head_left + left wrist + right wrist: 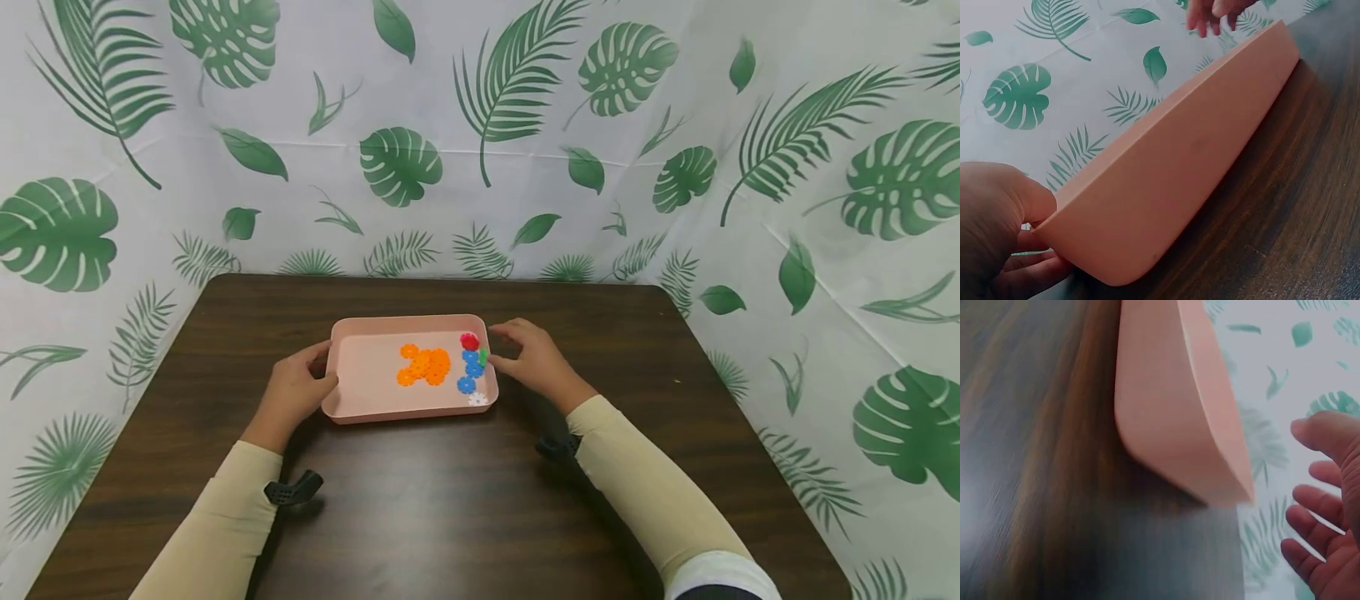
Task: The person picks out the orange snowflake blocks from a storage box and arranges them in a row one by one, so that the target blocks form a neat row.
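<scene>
A shallow pink tray (367,367) lies on the table. My left hand (295,390) pinches its left end; in the left wrist view the thumb bends over the rim and the fingers (1035,275) lie against the outside wall. At the tray's right end is my right hand (534,360), its fingers parted and loosely bent. The right wrist view shows this hand (1335,512) apart from the tray wall (1160,394). Inside the tray sit orange snowflake-shaped discs (426,365) in a cluster, with blue discs (467,384), a red disc (469,342), a green disc (483,357) and a white disc (477,399) along the right side.
The dark wooden table (420,508) reaches back to a white cloth (315,183) printed with green leaves, which also hangs along the right. A black wrist strap piece (294,488) sticks out from the left sleeve, and another (558,447) from the right.
</scene>
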Demonstrator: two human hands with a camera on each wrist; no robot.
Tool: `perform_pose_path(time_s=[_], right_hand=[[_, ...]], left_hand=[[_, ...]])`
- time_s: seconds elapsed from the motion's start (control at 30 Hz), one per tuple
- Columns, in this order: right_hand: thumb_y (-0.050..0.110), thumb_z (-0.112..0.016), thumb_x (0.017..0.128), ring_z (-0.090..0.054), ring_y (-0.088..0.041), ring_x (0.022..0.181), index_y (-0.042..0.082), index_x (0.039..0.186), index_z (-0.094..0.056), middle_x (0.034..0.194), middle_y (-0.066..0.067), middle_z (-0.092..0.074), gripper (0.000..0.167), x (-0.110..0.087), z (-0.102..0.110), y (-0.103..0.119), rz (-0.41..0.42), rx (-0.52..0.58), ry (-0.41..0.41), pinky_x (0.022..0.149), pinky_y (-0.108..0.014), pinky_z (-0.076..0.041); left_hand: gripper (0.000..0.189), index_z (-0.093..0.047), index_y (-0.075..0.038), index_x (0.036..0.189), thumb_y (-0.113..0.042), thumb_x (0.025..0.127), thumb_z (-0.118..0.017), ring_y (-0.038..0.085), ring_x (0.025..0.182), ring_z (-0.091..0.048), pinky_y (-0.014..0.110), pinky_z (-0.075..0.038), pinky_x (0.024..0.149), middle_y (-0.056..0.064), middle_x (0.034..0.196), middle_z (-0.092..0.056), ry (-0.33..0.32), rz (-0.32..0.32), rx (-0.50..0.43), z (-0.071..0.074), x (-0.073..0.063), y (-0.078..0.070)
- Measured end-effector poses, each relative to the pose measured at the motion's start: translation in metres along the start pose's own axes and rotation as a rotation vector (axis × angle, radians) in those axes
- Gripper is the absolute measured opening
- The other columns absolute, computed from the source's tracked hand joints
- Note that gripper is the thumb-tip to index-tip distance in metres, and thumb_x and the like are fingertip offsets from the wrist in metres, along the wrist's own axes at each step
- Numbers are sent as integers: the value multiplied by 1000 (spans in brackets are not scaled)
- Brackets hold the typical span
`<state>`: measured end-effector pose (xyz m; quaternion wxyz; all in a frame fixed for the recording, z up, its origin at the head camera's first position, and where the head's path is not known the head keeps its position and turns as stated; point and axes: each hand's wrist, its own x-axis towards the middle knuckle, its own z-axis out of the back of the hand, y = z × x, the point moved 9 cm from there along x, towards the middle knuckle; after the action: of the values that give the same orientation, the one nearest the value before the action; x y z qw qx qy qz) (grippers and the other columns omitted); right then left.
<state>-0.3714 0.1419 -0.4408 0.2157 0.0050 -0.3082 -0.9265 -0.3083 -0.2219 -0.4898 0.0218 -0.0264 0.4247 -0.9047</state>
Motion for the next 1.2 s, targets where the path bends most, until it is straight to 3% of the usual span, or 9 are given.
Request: perform_pose_path(time_s=[0.3, 0.47, 0.7, 0.87, 1.2], right_hand=[[26, -81, 90, -58, -24, 122, 14, 135, -70, 133, -2, -63, 48, 31, -54, 44, 116, -114, 219, 104, -39, -52], [21, -82, 89, -60, -19, 111, 13, 129, -74, 122, -2, -69, 41, 43, -73, 58, 215, -172, 289, 97, -32, -55], [21, -85, 86, -61, -17, 103, 13, 123, -78, 114, -2, -71, 38, 52, -98, 67, 261, -287, 396, 94, -25, -54], [18, -85, 87, -59, -15, 101, 14, 122, -79, 112, 0, -69, 36, 51, -104, 71, 259, -305, 427, 98, -24, -52], [16, -86, 85, -58, -14, 98, 13, 120, -79, 109, 1, -64, 36, 45, -102, 74, 279, -302, 422, 94, -21, -53]], left_hand=[[64, -50, 0, 151, -15, 91, -61, 40, 119, -63, 57, -50, 103, 25, 131, -66, -12, -6, -22, -6, 2, 7], [64, -50, 0, 151, -15, 90, -61, 40, 118, -64, 56, -51, 102, 24, 130, -67, -15, -3, -30, -5, 3, 7], [64, -51, 1, 151, -14, 90, -61, 40, 116, -65, 56, -52, 100, 24, 128, -68, -28, -11, -32, -1, 5, 8], [63, -51, 0, 151, -14, 90, -61, 39, 115, -65, 55, -52, 101, 23, 128, -68, -34, -6, -29, 0, 5, 12], [63, -50, 1, 151, -13, 90, -61, 38, 115, -65, 55, -52, 101, 23, 128, -68, -36, -5, -17, 0, 4, 12]])
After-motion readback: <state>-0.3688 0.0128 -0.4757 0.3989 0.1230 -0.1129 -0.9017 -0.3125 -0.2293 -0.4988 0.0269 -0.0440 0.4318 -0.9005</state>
